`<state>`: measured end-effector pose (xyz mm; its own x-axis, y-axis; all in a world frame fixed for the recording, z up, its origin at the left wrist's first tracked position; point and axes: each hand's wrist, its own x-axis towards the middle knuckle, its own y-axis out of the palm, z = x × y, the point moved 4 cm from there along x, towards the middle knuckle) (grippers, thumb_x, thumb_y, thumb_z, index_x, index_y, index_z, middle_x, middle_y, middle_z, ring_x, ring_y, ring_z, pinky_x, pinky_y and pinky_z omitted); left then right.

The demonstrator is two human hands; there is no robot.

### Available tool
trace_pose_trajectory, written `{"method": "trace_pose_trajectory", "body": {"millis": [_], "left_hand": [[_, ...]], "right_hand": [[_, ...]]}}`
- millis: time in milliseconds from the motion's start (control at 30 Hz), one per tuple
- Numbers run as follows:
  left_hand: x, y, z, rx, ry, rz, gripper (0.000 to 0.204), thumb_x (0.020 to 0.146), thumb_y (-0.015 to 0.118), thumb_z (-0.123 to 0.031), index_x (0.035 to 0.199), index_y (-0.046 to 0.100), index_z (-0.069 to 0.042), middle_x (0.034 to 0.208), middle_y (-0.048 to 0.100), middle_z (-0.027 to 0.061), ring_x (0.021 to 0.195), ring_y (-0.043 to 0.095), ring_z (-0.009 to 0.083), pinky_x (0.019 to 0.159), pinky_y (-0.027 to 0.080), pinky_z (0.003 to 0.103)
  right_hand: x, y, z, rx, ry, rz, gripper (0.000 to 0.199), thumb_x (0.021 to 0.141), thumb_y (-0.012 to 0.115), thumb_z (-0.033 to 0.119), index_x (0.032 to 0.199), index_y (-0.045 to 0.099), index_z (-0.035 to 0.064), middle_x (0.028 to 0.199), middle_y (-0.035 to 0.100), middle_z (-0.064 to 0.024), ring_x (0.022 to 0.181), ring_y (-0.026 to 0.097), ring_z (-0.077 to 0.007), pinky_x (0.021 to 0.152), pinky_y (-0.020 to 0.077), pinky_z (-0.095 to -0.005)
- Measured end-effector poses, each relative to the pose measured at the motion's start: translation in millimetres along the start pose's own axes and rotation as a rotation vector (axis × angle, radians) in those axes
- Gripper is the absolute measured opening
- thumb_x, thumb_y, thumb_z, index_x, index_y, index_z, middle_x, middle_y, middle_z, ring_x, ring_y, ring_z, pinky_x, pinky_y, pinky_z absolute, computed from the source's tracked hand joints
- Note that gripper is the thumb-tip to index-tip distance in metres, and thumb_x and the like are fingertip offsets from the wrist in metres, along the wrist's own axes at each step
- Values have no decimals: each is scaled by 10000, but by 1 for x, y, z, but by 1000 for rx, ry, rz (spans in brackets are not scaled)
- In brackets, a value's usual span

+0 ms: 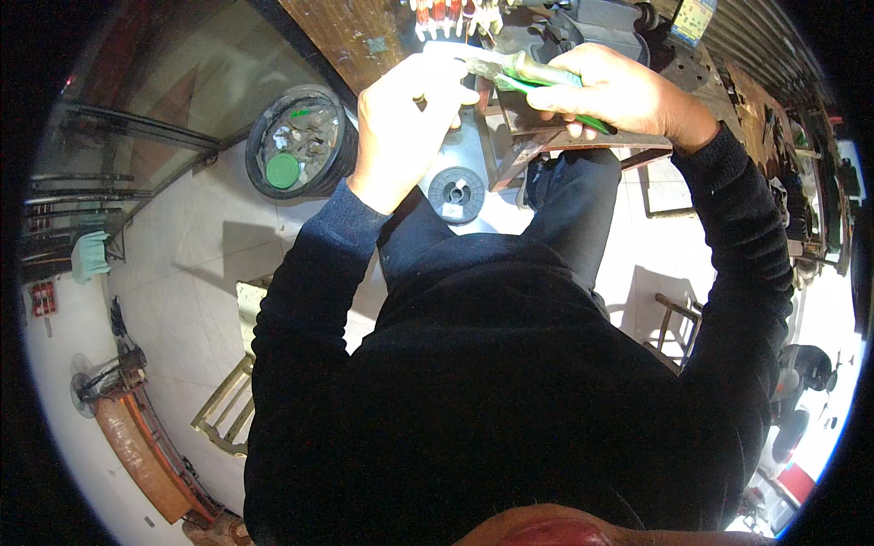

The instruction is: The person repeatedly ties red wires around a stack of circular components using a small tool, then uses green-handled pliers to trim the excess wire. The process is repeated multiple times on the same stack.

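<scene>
My right hand is wrapped round the green handles of a pair of pliers. Their jaws point left, toward the fingertips of my left hand. That hand is closed, its thumb and fingers drawn together beside the jaws. Bright glare washes out its fingertips, so what they pinch cannot be made out, nor whether the jaws grip anything. Just beyond, a row of red and pale slender pieces sits by the wooden bench top.
A round black bin with scraps and a green lid stands on the floor at left. Below my hands is a dark spool. Grey machine parts crowd the bench behind the pliers. A wooden stool frame stands lower left.
</scene>
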<state>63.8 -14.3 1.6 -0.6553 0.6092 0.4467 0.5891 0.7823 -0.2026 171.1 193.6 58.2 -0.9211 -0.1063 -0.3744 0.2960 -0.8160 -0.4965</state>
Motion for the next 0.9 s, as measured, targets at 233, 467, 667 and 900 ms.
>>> {"method": "trace_pose_trajectory", "body": {"millis": [233,467,667,900], "left_hand": [[5,-3,0,161,107,-55,81,930,708,-68,973,711,1,818,717,71,674,694,132,609,545,264],[-1,7,-11,195,161,5,64,944,661,-54,968,689,-2,822,716,58,690,679,103,626,549,259],[19,-61,10,106,-38,-244,80,1002,629,-58,1030,639,16,719,657,43,614,671,115,550,527,257],[-21,-14,36,76,-94,-9,124,1058,559,-98,1100,617,3,862,762,118,798,733,149,748,557,267]], "right_hand": [[1,1,6,-408,-274,-177,368,1001,689,348,990,703,-20,737,622,-63,607,586,-116,581,501,-301],[1,8,-1,-805,-293,-219,346,1019,572,340,1228,686,88,938,677,-183,902,655,-376,815,518,-470],[-12,-2,1,-891,-467,-300,339,979,618,358,1137,704,71,971,667,-166,933,646,-370,833,500,-469],[-41,4,-20,-467,-411,-27,385,859,810,253,1054,666,-46,1077,653,-179,955,662,-346,841,531,-420]]}}
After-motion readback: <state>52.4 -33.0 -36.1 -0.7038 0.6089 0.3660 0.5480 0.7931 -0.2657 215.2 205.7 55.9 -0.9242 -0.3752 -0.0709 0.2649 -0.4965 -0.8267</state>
